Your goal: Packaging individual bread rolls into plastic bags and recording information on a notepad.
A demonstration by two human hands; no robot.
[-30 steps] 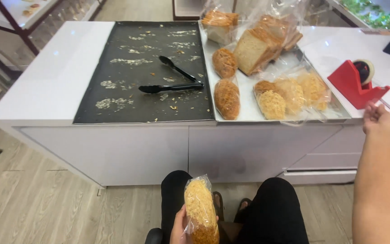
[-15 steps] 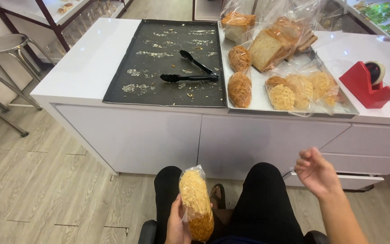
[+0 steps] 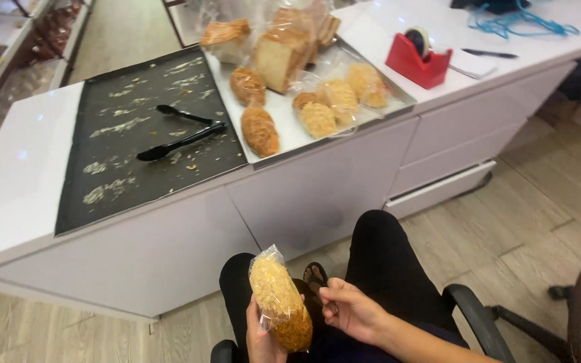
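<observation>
A bagged bun (image 3: 278,302), crumb-topped and wrapped in clear plastic, stands nearly upright above the person's lap, low in the view. The left hand (image 3: 261,339) is wrapped around its lower end from below. The right hand (image 3: 351,310) sits just beside the bag, fingers loosely curled and holding nothing, its fingertips close to the plastic.

Ahead stands a white desk (image 3: 15,175). On it a metal tray (image 3: 284,128) carries more bagged buns (image 3: 260,130) and bagged sliced bread (image 3: 278,57). Left of it a dark tray (image 3: 115,175) holds only crumbs and black tongs (image 3: 181,138). A red tape dispenser (image 3: 418,59) sits further right, well apart from the trays.

The desk's front edge and drawers (image 3: 438,191) face the knees. A chair armrest (image 3: 482,319) curves at the right, with wooden floor (image 3: 546,202) open beyond it.
</observation>
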